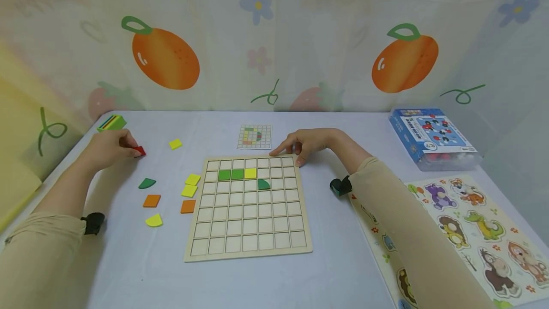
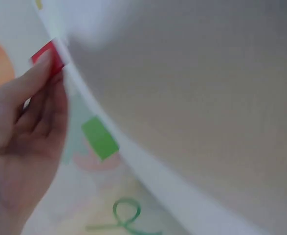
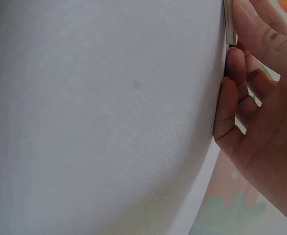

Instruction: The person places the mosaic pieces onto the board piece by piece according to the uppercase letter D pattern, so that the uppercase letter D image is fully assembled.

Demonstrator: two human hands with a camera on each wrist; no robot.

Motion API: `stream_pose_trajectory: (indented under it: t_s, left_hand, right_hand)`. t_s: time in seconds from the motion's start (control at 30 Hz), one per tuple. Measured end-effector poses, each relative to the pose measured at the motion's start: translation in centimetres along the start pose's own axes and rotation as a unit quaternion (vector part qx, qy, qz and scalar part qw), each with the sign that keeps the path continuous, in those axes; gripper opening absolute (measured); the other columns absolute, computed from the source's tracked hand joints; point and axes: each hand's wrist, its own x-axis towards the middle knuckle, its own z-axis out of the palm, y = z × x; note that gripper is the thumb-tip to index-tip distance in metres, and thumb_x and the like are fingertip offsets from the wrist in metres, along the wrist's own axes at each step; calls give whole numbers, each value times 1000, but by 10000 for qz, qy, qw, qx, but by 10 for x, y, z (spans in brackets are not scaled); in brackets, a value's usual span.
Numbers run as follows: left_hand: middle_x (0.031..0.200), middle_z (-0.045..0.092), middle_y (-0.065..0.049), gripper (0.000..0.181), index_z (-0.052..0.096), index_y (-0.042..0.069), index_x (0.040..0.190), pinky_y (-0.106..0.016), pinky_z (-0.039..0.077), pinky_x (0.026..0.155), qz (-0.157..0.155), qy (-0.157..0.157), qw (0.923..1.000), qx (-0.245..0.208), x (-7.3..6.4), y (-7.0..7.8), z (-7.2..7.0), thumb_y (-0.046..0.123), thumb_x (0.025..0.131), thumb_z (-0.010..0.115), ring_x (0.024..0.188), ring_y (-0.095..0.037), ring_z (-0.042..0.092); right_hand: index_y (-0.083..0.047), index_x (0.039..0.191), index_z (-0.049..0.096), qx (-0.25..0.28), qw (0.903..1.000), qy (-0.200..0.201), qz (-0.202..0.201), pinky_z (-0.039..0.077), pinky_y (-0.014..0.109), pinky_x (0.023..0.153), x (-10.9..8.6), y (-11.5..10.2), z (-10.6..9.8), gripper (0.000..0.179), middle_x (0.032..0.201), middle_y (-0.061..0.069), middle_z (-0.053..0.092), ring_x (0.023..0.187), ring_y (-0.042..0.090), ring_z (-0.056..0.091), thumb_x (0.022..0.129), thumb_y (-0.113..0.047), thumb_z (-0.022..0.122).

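Between thumb and fingertips my left hand (image 1: 108,147) pinches a red tile (image 1: 139,151), over the table's left side; the left wrist view shows this red tile (image 2: 49,58) too. My right hand (image 1: 310,142) grips the top right corner of a wooden grid board (image 1: 248,254), index finger along the top edge and thumb at the right side. Set in the board are two green squares (image 1: 230,175), a yellow square (image 1: 250,173) and a green quarter-circle (image 1: 263,184). Directly behind the board lies a small pattern card (image 1: 255,137).
Left of the board lie several yellow squares (image 1: 189,190), orange squares (image 1: 188,206), a green quarter piece (image 1: 147,183) and a yellow one (image 1: 154,221). A green box (image 1: 112,122) stands behind my left hand. At right are a blue boxed set (image 1: 433,137) and an animal sheet (image 1: 484,237).
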Motion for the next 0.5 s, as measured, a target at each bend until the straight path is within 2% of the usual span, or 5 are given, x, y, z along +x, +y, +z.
stream_pose_trajectory:
  t_s: [0.13,0.2,0.33,0.5]
  left_hand:
    - [97,67,-21,19,61,0,97,-22,44,64,176,60,9998,-99,4,18,-3,13,89,71,89,-29,56]
    - [102,67,-21,20,61,1,103,-18,45,66,226,-5,9996,-168,6,31,-4,15,90,69,92,-28,57]
    - [102,70,-18,20,64,3,107,-14,45,69,434,-53,9986,-299,8,62,1,14,91,69,92,-26,60]
    - [96,72,-12,14,67,6,100,-16,47,70,817,-46,9952,-540,7,107,15,11,88,73,86,-21,64]
  right_hand:
    - [-18,142,54,1,10000,-4,17,34,23,71,0,-1,1,72,119,10,52,83,16,40,77,-6,81]
    - [-19,142,54,-34,10000,21,57,34,23,71,-1,-2,1,72,117,9,51,83,16,41,76,-6,81]
    - [-19,142,54,-74,9999,43,117,34,23,71,-1,-3,0,72,114,8,51,82,16,41,76,-6,81]
    - [-16,142,53,-18,10000,9,-2,34,22,71,-2,-3,0,73,116,9,51,82,16,41,76,-6,81]
